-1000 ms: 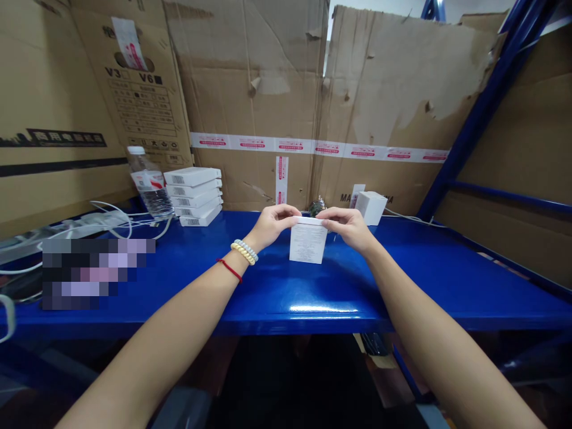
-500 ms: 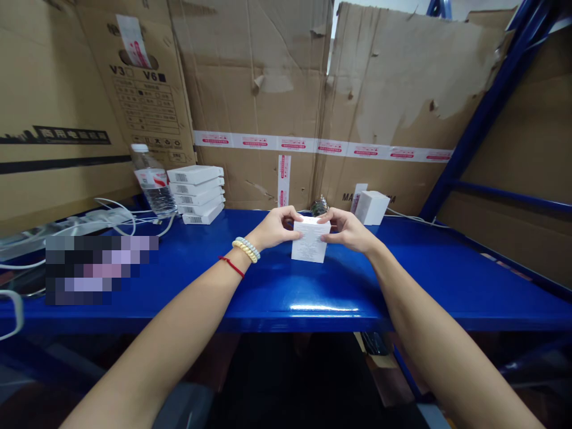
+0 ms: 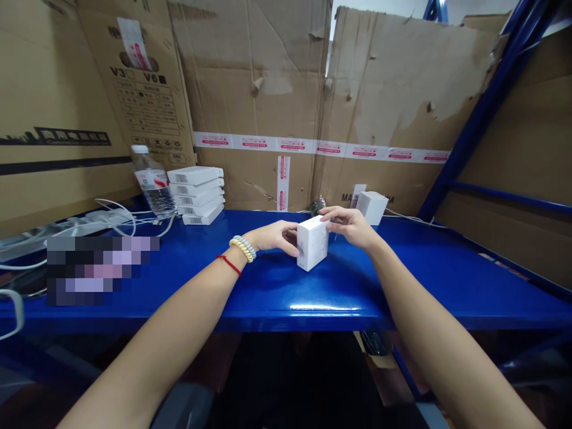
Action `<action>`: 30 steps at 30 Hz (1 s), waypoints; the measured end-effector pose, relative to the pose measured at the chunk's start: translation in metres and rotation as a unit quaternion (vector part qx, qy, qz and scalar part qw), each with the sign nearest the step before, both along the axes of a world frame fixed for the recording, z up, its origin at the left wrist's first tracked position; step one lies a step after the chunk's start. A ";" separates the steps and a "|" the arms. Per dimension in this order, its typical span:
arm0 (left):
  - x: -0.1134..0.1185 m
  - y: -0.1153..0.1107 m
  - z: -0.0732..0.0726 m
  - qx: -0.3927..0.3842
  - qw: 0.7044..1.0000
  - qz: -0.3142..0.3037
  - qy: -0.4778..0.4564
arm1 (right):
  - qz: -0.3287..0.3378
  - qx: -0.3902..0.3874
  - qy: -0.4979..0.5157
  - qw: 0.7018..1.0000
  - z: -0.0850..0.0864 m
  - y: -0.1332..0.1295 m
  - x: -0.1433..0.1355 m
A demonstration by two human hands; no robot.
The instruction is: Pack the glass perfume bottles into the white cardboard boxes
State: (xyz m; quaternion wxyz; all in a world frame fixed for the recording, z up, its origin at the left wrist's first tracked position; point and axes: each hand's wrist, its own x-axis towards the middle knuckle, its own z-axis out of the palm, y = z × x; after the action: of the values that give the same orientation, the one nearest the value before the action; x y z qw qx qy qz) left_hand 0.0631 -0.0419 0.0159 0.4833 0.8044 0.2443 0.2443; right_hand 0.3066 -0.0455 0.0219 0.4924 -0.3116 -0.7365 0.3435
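A small white box [image 3: 314,243] with fine print on its broad side stands upright, turned at an angle, low over or on the blue tabletop. My right hand [image 3: 351,227] pinches its top right edge between thumb and fingers. At the box's left narrow side is my left hand [image 3: 277,236], thumb and fingers spread apart, fingertips close to or touching that side. Its grip does not look closed on the box. The underside of the box and some fingertips are hidden.
On the blue table [image 3: 268,292], several flat white boxes [image 3: 196,195] are stacked beside a water bottle [image 3: 154,182]. Another white box [image 3: 372,207] stands at the back right. White cables [image 3: 120,217] lie at left; cardboard sheets [image 3: 250,89] wall the back.
The box has turned from facing me to an angle, showing its left narrow side. My left hand has loosened from its top edge and shifted down and left. My right hand keeps hold.
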 end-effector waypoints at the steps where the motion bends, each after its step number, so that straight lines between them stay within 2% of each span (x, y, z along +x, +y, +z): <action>1: 0.000 -0.002 0.001 0.011 1.000 0.001 0.021 | -0.009 0.006 -0.003 1.000 0.000 0.000 0.000; 3: 0.004 -0.008 0.003 0.072 0.994 0.036 0.067 | 0.007 -0.005 -0.007 1.000 -0.001 0.000 0.001; 6: 0.015 -0.015 0.000 0.192 0.968 0.134 0.092 | 0.100 -0.053 -0.001 0.994 -0.003 -0.002 -0.001; 9: 0.027 -0.017 -0.011 0.211 0.958 0.188 0.037 | 0.172 -0.083 0.014 0.981 -0.004 -0.005 -0.006; 13: 0.036 -0.016 -0.021 0.162 0.972 0.165 0.029 | 0.201 -0.113 0.045 0.972 -0.006 -0.005 -0.008; 16: 0.034 -0.015 -0.021 0.161 0.979 0.122 0.013 | 0.226 -0.145 0.065 0.961 -0.004 -0.003 -0.003; 18: 0.031 -0.013 -0.019 0.147 0.983 0.113 0.009 | 0.219 -0.160 0.071 0.960 -0.003 -0.001 0.002; 20: 0.029 -0.013 -0.017 0.139 0.982 0.126 0.010 | 0.204 -0.169 0.078 0.961 -0.004 0.002 0.004; 24: 0.027 -0.015 -0.011 0.177 0.971 0.157 0.036 | 0.177 -0.175 0.084 0.965 -0.006 0.004 0.003; 30: 0.026 -0.015 -0.010 0.188 0.968 0.161 0.040 | 0.167 -0.173 0.079 0.967 -0.006 0.004 0.001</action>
State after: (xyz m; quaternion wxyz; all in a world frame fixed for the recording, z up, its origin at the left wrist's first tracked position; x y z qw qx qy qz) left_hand 0.0894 -0.0570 0.0064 0.2679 0.8398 0.3396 0.3279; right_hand 0.3079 -0.0412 0.0157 0.4235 -0.2363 -0.6662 0.5666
